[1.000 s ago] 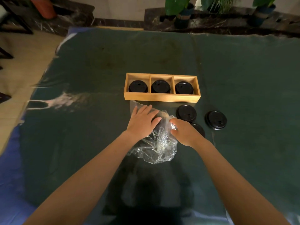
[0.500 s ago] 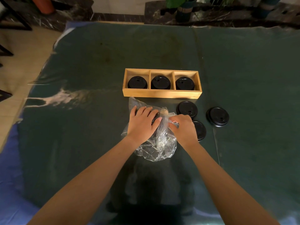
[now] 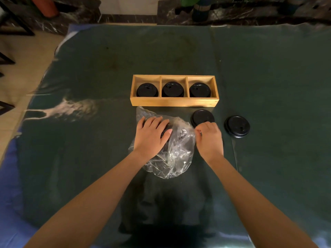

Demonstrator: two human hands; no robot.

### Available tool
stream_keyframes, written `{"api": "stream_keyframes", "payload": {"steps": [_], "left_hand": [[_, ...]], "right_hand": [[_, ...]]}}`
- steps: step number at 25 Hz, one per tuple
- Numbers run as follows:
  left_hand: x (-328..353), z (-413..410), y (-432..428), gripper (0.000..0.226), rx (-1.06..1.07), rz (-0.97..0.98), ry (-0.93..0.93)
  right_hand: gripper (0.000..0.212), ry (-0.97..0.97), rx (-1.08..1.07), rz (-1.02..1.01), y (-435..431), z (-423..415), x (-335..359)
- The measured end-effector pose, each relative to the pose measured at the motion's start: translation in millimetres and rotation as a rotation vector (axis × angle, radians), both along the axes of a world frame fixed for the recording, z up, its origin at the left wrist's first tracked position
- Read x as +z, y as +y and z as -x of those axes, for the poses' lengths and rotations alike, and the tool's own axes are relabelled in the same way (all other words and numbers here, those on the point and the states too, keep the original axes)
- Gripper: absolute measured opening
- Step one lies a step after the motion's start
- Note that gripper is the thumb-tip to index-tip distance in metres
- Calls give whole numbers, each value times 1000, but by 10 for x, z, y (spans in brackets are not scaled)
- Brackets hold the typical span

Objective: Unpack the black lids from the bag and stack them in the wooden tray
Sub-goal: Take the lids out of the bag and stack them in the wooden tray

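Observation:
A clear crumpled plastic bag (image 3: 176,154) lies on the dark green cloth, with black lids showing dimly inside it. My left hand (image 3: 151,135) presses flat on the bag's left side, gripping the lids through the plastic. My right hand (image 3: 208,138) pinches the bag's right edge. Behind the bag stands a wooden tray (image 3: 174,102) with three compartments, each holding a stack of black lids (image 3: 172,89). Two loose black lids (image 3: 202,117) (image 3: 236,126) lie to the right of the bag; a third is mostly hidden under my right hand.
The dark green cloth (image 3: 268,77) covers the whole work surface. Plant pots (image 3: 200,9) and a dark marble ledge run along the far edge. Tiled floor and dark furniture legs lie off the left side.
My right hand has shifted right, pulling the bag's edge outward and stretching the plastic. My left hand stays pressed on the bag. The camera has tilted slightly.

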State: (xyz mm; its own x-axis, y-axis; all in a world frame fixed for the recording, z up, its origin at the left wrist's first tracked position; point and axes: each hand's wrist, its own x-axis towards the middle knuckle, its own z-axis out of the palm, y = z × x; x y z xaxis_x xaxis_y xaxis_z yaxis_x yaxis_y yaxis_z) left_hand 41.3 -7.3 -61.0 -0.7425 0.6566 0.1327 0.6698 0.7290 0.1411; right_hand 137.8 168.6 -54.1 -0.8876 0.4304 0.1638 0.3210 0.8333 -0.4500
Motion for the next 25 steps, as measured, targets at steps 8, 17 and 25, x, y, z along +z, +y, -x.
{"api": "stream_keyframes", "payload": {"steps": [8,17,25], "left_hand": [[-4,-42,-7,50,33,21,2],[34,-62,5,52,53,27,2],[20,-44,-1,51,63,33,-8]], "right_hand": [[19,-43,-392,222,302,-323,6],[56,-792,249,230,-115,-21,310],[11,-226,-91,757,159,-382,231]]}}
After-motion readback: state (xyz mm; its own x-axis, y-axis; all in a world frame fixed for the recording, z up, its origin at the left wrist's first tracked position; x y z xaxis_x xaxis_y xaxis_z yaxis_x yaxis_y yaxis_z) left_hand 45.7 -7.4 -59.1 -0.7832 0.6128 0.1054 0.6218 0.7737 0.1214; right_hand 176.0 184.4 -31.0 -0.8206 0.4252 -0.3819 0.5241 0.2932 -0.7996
